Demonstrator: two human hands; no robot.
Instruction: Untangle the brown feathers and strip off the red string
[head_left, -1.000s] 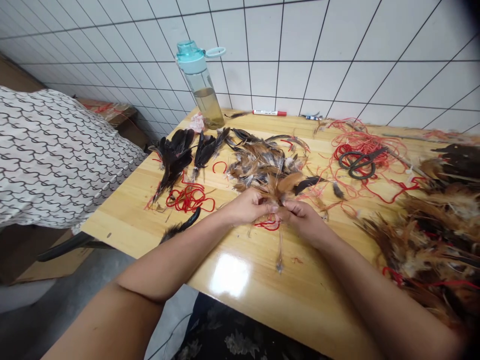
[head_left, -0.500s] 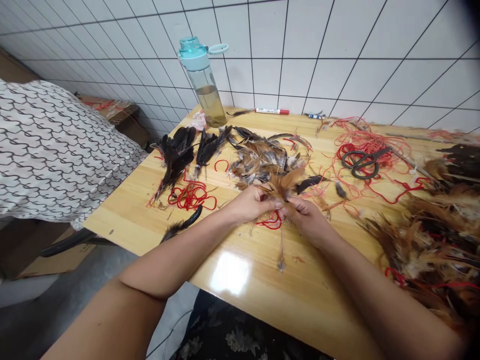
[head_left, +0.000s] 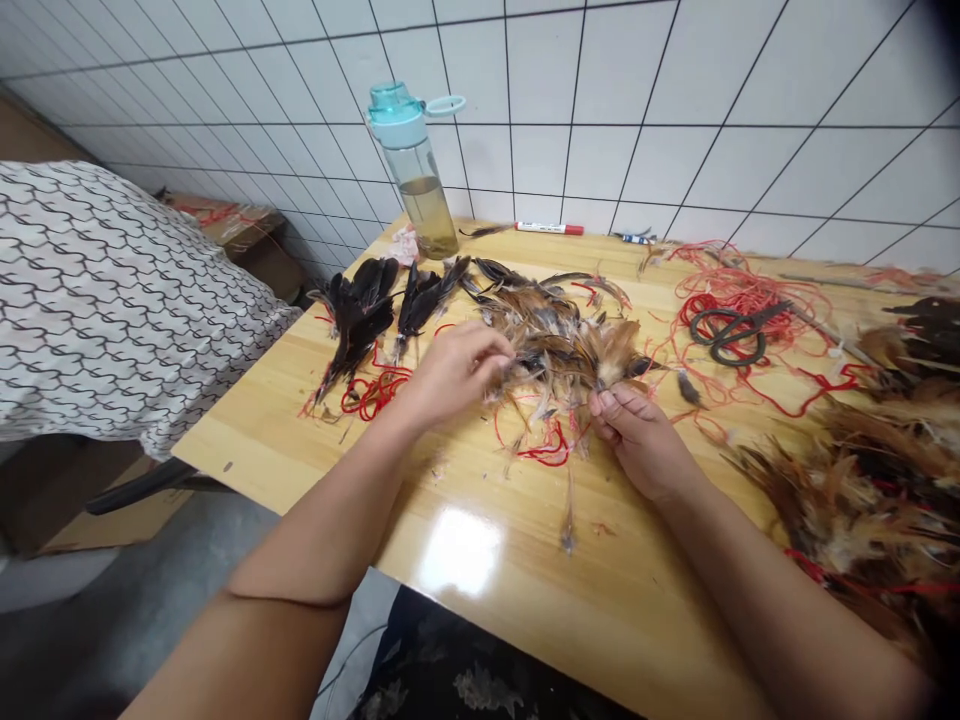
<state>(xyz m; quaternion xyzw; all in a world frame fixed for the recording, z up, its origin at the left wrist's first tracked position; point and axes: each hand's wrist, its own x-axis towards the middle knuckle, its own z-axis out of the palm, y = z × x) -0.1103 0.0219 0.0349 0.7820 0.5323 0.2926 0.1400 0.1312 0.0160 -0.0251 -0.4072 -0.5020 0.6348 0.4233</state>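
Loosely curled, the left hand (head_left: 456, 375) meets the near edge of a heap of brown feathers (head_left: 555, 345), its fingertips partly hidden, so any pinch is hard to tell. Just right of it, the right hand (head_left: 637, 440) touches the heap's underside, its hold equally unclear. Red thread (head_left: 544, 450) lies between and below them.

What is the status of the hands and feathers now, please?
Left hand at brown feathers, right hand under their edge. Red thread tangled among them.

Craft workroom: white wall tiles (head_left: 622, 110), wooden table (head_left: 637, 610), scattered feathers (head_left: 559, 345)
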